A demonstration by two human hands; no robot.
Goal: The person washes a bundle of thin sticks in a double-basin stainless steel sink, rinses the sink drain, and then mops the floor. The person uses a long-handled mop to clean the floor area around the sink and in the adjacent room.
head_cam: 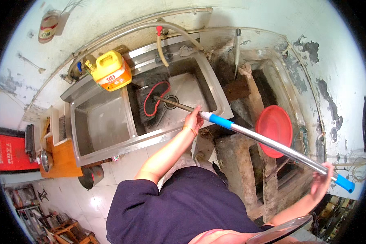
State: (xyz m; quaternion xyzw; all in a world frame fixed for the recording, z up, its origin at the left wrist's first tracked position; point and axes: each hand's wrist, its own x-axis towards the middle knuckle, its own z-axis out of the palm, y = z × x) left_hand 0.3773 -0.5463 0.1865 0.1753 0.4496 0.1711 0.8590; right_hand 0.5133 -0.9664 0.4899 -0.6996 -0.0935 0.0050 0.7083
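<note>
My left hand point(192, 120) is closed around the lower shaft of a long-handled mop point(268, 141), just below its blue collar. Near the handle's far end, by the blue end grip, my right hand point(321, 180) holds the same pole. The mop's dark oval head point(157, 97), edged in red, lies tilted in the right basin of a stainless steel double sink point(99, 122). Beside the head is a round drain point(171, 102). A short beige hose point(162, 50) with a red tap handle hangs above that basin, and a thin stream of water seems to fall from it.
A yellow detergent jug point(113, 71) stands on the sink's back left. On the right, a red plastic basin point(274, 131) leans near concrete ledges point(236, 164). An orange board point(61, 157) with a metal bowl point(46, 161) adjoins the sink's left; a dark bucket point(91, 177) is below.
</note>
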